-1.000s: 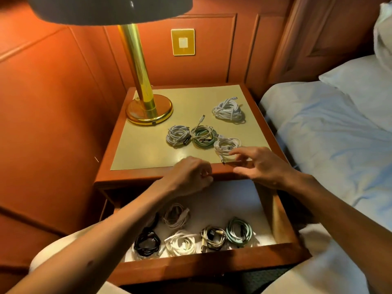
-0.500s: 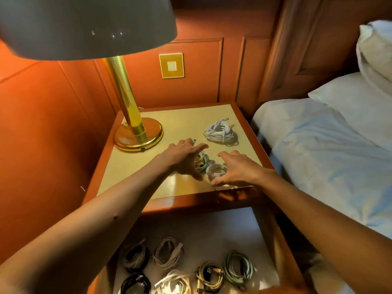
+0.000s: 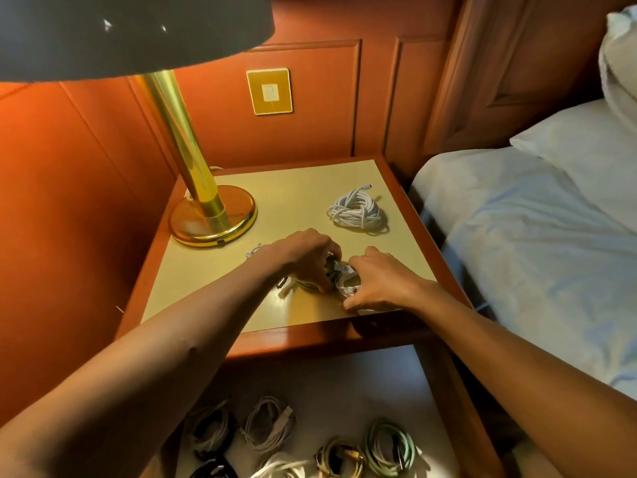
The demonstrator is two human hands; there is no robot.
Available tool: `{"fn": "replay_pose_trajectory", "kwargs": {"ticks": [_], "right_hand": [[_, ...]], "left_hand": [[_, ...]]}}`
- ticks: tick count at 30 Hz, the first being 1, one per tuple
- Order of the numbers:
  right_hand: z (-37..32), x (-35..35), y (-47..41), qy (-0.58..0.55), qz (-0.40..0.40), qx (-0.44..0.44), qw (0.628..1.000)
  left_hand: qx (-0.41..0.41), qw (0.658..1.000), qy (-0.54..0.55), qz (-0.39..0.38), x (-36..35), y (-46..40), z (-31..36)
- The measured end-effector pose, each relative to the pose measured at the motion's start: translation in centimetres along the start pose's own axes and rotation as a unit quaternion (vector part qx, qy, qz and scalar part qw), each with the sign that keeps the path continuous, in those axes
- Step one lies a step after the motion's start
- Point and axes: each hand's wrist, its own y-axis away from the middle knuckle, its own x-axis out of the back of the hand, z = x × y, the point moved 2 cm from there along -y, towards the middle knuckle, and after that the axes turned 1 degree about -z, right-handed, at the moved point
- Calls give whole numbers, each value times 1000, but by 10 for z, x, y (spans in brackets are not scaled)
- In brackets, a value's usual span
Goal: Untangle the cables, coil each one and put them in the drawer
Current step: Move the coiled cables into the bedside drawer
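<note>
Two hands on the counter (image 3: 220, 298): your left hand (image 3: 303, 253) fingers grip green coil (image 3: 331, 270), right hand (image 3: 379, 281) fingers pinch white coil (image 3: 350, 288); drawer (image 3: 344, 381) w/ coils below.

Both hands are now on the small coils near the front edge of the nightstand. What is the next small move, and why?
Probably lift the gripped coils and bring them down to the open drawer. The left hand curls over the green coil, the right hand over a white coil, both still on the nightstand. Other coils already lie in the drawer, with bare floor behind them.
</note>
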Motion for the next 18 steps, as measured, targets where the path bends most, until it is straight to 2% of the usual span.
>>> {"fn": "replay_pose_trajectory", "kwargs": {"ticks": [8,18], "right_hand": [[17,2,26,0,13,-37,999],[20,-13,90,14,21,-14,1000]], "left_hand": [[-26,1000,-4,7,-5,12,23],[-40,999,16,5,-19,75,73]]}}
